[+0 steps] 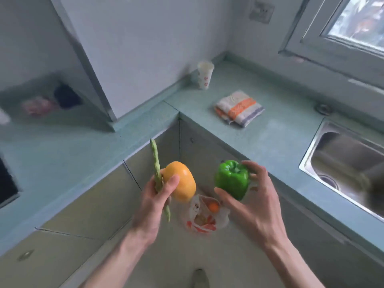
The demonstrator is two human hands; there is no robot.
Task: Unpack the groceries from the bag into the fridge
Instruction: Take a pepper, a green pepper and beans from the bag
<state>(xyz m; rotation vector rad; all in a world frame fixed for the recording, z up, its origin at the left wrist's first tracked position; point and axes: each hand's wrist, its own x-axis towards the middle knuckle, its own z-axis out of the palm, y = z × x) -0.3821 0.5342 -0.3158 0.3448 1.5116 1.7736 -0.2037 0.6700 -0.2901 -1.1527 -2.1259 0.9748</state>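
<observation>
So on my feed the left hand [154, 196] is gripping two things at once, an orange bell pepper [182, 180] plus a long green bean [158, 177] pinned under the thumb. The right hand [252, 202] has its fingers curled around a green bell pepper [232, 178]. All held up in front of the corner cabinets. The plastic grocery bag [205, 217] sits on the floor right below, stuff inside. A folded towel [239, 108] and a paper cup [204, 74] are on the counter [270, 138].

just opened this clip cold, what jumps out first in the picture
Two bright vegetables held up mid-frame: a green pepper in the right hand, and a yellow pepper with a long green bean in the left hand. Below them on the floor lies a plastic bag, and a folded towel sits on the counter.
</observation>
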